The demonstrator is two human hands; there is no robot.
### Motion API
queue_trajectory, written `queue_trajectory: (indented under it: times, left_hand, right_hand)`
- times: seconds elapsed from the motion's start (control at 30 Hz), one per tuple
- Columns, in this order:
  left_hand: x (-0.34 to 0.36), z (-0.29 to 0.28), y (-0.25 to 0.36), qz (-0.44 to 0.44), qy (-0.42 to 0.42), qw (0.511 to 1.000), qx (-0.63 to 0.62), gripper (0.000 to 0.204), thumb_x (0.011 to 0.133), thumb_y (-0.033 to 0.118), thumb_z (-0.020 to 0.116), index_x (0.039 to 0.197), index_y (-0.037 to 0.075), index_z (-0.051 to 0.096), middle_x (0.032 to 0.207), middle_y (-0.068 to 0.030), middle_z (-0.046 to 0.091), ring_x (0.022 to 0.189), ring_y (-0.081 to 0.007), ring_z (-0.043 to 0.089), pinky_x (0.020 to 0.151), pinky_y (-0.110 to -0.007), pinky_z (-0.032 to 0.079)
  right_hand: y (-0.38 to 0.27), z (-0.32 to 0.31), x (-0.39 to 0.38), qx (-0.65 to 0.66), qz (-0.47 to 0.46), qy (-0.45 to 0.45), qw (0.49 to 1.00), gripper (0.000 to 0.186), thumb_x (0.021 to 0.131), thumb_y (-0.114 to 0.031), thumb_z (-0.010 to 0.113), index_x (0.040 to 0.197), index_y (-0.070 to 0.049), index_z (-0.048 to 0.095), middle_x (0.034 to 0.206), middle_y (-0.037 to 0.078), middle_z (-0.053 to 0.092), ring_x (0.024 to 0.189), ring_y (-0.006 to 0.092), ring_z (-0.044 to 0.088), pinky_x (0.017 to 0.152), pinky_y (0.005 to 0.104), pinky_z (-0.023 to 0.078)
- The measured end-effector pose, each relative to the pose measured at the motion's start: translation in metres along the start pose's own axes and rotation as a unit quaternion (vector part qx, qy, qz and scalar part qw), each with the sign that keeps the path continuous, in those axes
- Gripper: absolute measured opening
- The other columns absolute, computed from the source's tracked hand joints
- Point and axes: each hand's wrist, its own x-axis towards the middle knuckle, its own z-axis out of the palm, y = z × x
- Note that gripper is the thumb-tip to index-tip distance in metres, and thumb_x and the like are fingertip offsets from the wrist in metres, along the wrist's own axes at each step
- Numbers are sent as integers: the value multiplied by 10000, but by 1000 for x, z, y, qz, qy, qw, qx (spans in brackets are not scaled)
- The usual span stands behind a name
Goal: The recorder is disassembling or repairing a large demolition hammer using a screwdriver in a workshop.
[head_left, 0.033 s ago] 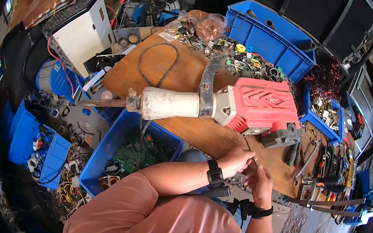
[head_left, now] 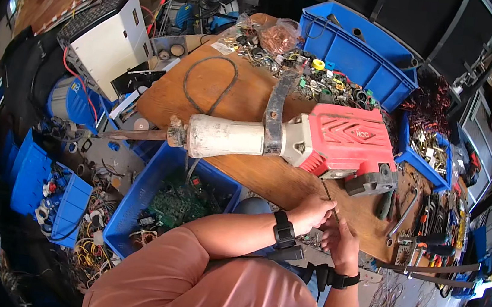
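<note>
A red and cream demolition hammer (head_left: 353, 143) lies on its side across the wooden table (head_left: 243, 176), its chisel (head_left: 133, 135) pointing left past the edge. A black strap handle (head_left: 274, 117) loops round its cream barrel. Just below the red housing, my left hand (head_left: 309, 214) pinches a thin dark rod (head_left: 328, 191) whose upper end reaches up to the hammer's underside. My right hand (head_left: 342, 243) is closed at the rod's lower end, close beside the left. What lies inside the right fingers is mostly hidden, and I cannot tell whether the rod's tip touches the housing.
Pliers, wrenches (head_left: 404, 213) and drivers lie at the table's right end. Small scrap parts (head_left: 327, 81) heap along the far edge beside a large blue crate (head_left: 355, 50). A blue bin (head_left: 123, 215) of circuit boards stands left of my arm. A black cable (head_left: 185, 80) loops on the table.
</note>
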Motion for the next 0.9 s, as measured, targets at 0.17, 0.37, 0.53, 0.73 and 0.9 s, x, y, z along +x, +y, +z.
queue_trajectory:
  times: [0.17,0.37,0.53,0.73,0.9]
  left_hand:
    - [0,1,1,4,8,1000,15,195,915,243,481,836,77,544,593,46,415,467,-54,340,394,-206,237]
    - [5,-7,-3,3,5,999,31,177,902,240,506,848,79,556,624,35,458,485,-59,394,393,-205,264]
    - [-3,-3,3,13,5,1000,10,181,900,229,506,843,68,566,615,38,450,491,-59,397,413,-207,281]
    - [-15,4,13,-1,-1,1000,28,192,904,230,486,848,59,554,565,47,394,464,-59,341,412,-212,251]
    - [-9,-2,11,4,12,999,38,202,895,243,491,813,69,553,571,30,421,467,-65,366,385,-220,242]
  right_hand:
    - [1,-4,5,59,15,-71,996,339,931,-295,456,891,15,587,639,76,587,496,179,556,436,246,419]
    - [-2,16,1,-517,-326,136,780,143,829,-109,566,916,-19,635,640,124,593,528,218,579,517,332,460]
    - [-1,17,-5,-373,-270,81,884,235,866,-200,568,949,13,622,693,132,623,547,173,581,537,316,470]
    - [-6,6,-3,-33,-24,-23,999,197,891,-166,547,820,5,615,644,57,597,524,106,542,472,212,398]
    - [7,9,5,-386,-280,69,876,65,799,-66,600,837,-17,616,695,82,601,578,215,578,510,307,443]
